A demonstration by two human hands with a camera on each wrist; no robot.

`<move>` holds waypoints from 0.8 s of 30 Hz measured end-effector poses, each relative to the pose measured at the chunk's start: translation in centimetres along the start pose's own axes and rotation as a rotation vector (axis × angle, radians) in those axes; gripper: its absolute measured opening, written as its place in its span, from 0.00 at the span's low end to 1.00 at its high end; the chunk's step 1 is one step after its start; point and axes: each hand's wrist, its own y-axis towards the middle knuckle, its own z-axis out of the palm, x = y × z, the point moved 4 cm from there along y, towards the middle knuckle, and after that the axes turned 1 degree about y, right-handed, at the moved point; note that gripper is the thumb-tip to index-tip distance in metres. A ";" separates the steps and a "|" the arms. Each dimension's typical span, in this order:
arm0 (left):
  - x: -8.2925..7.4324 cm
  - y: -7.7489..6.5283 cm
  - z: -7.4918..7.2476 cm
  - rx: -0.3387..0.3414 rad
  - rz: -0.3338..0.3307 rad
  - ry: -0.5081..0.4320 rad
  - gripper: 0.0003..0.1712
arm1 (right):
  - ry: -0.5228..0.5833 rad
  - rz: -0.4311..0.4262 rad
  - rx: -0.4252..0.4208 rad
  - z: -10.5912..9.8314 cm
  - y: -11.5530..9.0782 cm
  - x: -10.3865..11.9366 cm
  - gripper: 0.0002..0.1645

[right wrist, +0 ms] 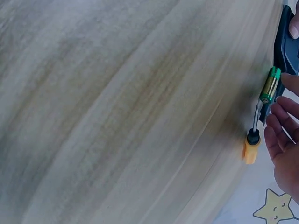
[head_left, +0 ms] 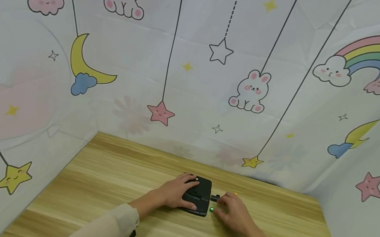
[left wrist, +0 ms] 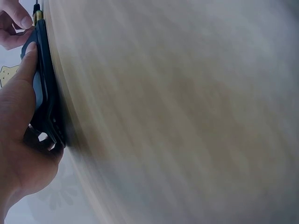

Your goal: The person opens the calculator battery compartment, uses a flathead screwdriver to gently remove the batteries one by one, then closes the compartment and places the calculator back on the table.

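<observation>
A black plastic device [head_left: 202, 196] lies flat on the wooden table, a recess in its upper face. My left hand [head_left: 177, 192] holds it from the left, thumb along the near edge and fingers over the far part. In the left wrist view the thumb presses on the casing [left wrist: 41, 70]. My right hand [head_left: 234, 212] is just right of the device, fingers loosely bent. By its thumb is a green-and-gold battery [right wrist: 270, 85]. A small black piece [head_left: 215, 197] shows at its fingertips, partly hidden by them.
Beyond the right hand lies a screwdriver [right wrist: 252, 145] with a yellow-orange handle and thin metal shaft. White printed cloth [head_left: 196, 82] hangs behind and at both sides of the wooden table [head_left: 121, 166].
</observation>
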 end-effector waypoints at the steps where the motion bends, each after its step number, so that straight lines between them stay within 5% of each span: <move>1: 0.0 0.0 0.0 0.000 0.001 0.001 0.54 | -0.001 0.001 -0.004 0.0 0.1 0.0 0.11; 12: 0.0 0.0 -0.1 0.003 0.008 0.002 0.54 | -0.013 0.070 0.012 -0.2 0.9 -0.6 0.14; 24: 0.1 0.1 0.1 0.003 -0.002 0.005 0.55 | -0.033 0.052 -0.023 0.0 1.3 -1.2 0.16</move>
